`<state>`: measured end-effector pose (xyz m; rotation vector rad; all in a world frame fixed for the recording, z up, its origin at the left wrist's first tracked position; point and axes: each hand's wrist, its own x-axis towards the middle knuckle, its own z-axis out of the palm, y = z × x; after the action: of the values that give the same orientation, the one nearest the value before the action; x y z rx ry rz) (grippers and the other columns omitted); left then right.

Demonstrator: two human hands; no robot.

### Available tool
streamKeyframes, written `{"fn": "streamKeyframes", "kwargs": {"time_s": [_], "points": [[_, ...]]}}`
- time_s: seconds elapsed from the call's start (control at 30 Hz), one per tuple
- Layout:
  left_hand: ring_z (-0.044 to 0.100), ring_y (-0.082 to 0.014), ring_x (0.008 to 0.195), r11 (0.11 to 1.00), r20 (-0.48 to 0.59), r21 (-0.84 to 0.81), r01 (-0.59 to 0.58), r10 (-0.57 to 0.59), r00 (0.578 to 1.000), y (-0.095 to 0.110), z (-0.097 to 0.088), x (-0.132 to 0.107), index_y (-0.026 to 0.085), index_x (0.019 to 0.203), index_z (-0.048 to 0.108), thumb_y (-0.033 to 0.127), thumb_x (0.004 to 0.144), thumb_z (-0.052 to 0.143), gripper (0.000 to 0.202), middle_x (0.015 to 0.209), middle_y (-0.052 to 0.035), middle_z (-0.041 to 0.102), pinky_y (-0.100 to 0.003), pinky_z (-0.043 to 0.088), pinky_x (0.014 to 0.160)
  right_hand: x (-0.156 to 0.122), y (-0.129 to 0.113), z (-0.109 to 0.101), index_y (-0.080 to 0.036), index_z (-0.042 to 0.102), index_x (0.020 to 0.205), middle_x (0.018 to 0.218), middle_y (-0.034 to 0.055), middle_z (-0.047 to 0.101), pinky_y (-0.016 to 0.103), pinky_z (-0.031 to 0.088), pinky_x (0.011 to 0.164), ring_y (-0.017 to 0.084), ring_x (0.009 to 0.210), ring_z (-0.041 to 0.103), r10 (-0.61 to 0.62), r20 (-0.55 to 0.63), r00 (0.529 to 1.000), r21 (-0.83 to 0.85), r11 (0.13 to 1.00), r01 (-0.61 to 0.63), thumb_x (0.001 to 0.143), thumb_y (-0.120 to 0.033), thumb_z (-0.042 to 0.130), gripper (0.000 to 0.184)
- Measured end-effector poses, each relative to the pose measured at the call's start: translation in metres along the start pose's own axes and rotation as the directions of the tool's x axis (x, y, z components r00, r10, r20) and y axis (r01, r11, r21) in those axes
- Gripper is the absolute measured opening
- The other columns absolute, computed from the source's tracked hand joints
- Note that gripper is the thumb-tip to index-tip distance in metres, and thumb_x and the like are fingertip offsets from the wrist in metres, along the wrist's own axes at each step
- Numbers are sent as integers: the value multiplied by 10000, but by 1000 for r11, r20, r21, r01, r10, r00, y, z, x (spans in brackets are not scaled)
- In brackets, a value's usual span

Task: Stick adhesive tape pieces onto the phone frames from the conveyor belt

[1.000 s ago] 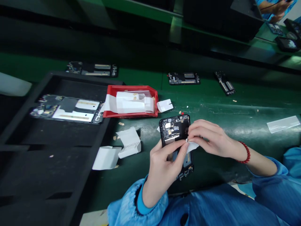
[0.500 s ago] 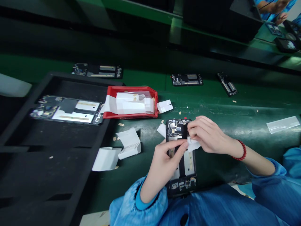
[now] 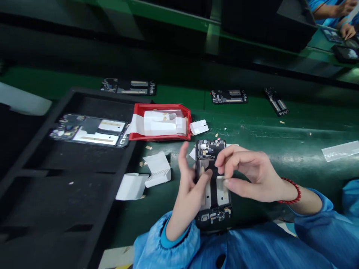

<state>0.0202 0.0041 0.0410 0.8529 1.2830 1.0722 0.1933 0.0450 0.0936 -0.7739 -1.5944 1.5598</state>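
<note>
An opened phone [image 3: 213, 190] with bare circuit boards, pale metal plates and a black middle strip lies upright in front of me. My left hand [image 3: 190, 186] grips its left side. The thumb lies across the phone's face and the index finger sticks up past the edge; the other fingers are mostly hidden. Over the phone's right half is my right hand [image 3: 244, 170], fingers curved and apart, with nothing visible between them. Its thumb tip is close to the right pale plate. A bit of white paper [image 3: 232, 145] shows behind the right hand.
A red bin [image 3: 159, 138] holds white backing strips. Left of it, a black tray [image 3: 112, 186] carries another opened phone [image 3: 92, 130]. Crumpled white papers [image 3: 158, 170] and tan scraps lie nearby. More opened phones [image 3: 229, 96] line the back. A clear strip [image 3: 340, 150] lies right. A co-worker's hands [image 3: 347, 30] show top right.
My hands have parted: the white paper pinched between them is out of my fingers. My left index finger has lifted, my right fingers have spread, and the phone has shifted slightly left.
</note>
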Motion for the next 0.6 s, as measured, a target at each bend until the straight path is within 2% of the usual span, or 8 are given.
{"fn": "streamKeyframes", "kwargs": {"time_s": [0.07,0.13,0.17,0.23,0.3,0.37,0.47,0.6], "points": [[765,-258,966,989,-13,-100,111,-113,993,7,0,0,243,1540,409,333,791,683,803,1080,-60,778,-354,633,849,6,5,9,-170,653,772,1039,62,650,275,618,860,117,903,669,19,-20,1000,17,1000,-18,832,-108,749,129],[761,-282,948,978,-27,-162,131,-137,990,12,1,3,217,1310,661,344,778,613,549,946,-55,781,-381,640,808,10,11,14,-174,661,749,1040,64,652,281,610,872,132,954,674,32,-79,996,-10,999,-33,822,-102,748,134],[755,-293,961,978,-37,-175,114,-122,992,14,2,4,214,1175,736,344,794,554,441,905,-61,776,-403,640,808,12,13,15,-176,665,744,1049,68,655,288,605,878,141,978,673,34,-109,993,-31,999,-38,820,-105,745,131],[737,-310,994,988,-71,-142,62,-72,995,17,8,6,224,935,795,342,851,437,386,861,-81,766,-450,634,834,13,16,16,-179,668,730,1068,79,660,305,598,888,156,1000,670,33,-150,988,-67,997,-43,811,-118,751,130],[722,-313,1018,998,-133,-62,13,-21,991,18,15,5,243,821,795,355,914,355,463,879,-93,763,-477,624,877,13,16,16,-178,664,709,1058,82,661,305,595,872,159,981,667,30,-167,986,-86,995,-44,800,-116,750,140],[715,-306,1053,999,-156,-38,-26,20,988,16,21,0,263,880,803,383,963,292,532,954,-91,767,-483,613,929,12,13,16,-180,658,695,1023,74,656,285,588,826,149,934,663,1,-197,980,-91,996,-20,792,-100,739,150],[671,-301,1221,983,-41,-172,-72,66,997,12,28,-11,273,1170,766,380,979,301,514,1168,-66,758,-477,567,1053,8,8,18,-186,655,683,966,56,631,274,570,773,147,894,648,-62,-255,965,-104,994,36,767,-72,730,160],[361,-295,1529,900,76,-427,-92,137,988,18,33,-25,265,1479,556,331,943,397,564,1517,18,575,-461,321,1271,6,2,22,-185,655,676,944,46,596,248,539,677,139,842,617,-86,-266,960,-99,993,62,715,-54,749,165]]}}
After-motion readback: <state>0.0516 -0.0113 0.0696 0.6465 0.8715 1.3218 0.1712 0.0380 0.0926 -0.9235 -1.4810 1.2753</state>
